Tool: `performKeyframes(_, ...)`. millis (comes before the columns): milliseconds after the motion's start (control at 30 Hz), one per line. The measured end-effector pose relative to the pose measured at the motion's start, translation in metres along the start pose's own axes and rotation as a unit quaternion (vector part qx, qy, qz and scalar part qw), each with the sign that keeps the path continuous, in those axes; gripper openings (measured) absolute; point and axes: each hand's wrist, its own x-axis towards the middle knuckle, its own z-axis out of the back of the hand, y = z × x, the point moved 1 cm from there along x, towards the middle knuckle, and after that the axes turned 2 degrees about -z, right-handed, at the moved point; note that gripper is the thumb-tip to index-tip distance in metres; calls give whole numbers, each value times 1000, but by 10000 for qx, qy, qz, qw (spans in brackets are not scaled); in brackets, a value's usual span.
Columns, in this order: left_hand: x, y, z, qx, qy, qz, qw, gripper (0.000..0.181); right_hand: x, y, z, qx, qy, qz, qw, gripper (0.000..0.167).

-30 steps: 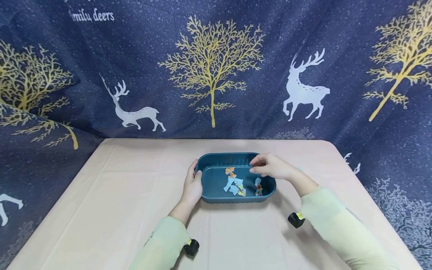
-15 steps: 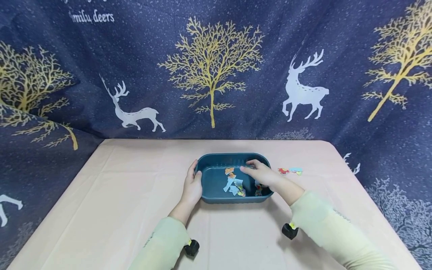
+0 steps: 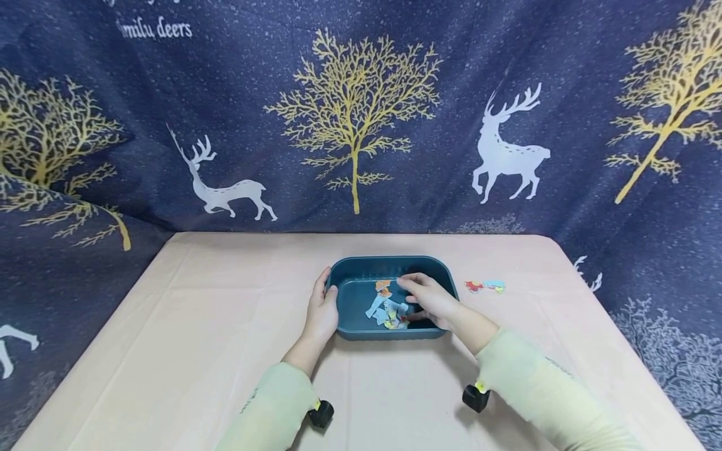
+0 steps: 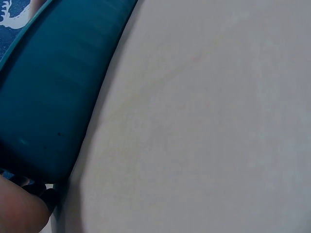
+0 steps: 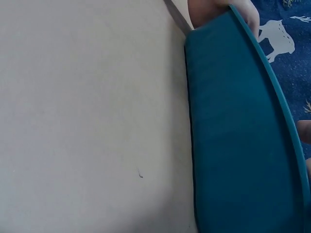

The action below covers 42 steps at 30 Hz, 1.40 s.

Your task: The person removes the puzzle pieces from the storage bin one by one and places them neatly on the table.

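Note:
A dark teal tray stands on the table, its front wall also filling part of the left wrist view and the right wrist view. My left hand grips its left end, thumb at the rim. Inside the tray, my right hand reaches over the right wall with spread fingers, the lower ones touching torn paper pieces. These are light blue with yellow and red bits, bunched near the middle. Orange scraps lie just behind them. No piece is seen pinched in the right hand.
Right of the tray, a red scrap and a light blue and yellow scrap lie on the pale table cover. A dark blue cloth with trees and deer hangs behind the table.
My right hand has moved from the tray's back right rim down and left into it. The pieces at its right end have shifted left against the others. My left hand has stayed put.

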Motion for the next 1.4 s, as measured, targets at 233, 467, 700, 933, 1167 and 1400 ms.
performKeyframes(233,-1,-1,0,20,-42,2,10000,49,4,-3,-3,-376,194,156,9990,44)
performKeyframes(467,-1,0,0,37,-69,27,10000,49,6,-5,-1,-1878,-158,633,9800,30)
performKeyframes(700,-1,0,-1,32,-104,54,9999,49,8,-7,1,-2231,-155,698,9722,24)
performKeyframes(933,0,0,-1,23,-110,72,9999,49,8,-8,0,-2200,-70,659,9732,23)
performKeyframes(1167,-1,-1,-1,-14,-138,24,9999,49,9,-7,-1,-2142,33,676,9744,24)
performKeyframes(1400,0,-1,-1,-15,-115,74,9999,49,12,-9,0,-1969,108,724,9777,21)
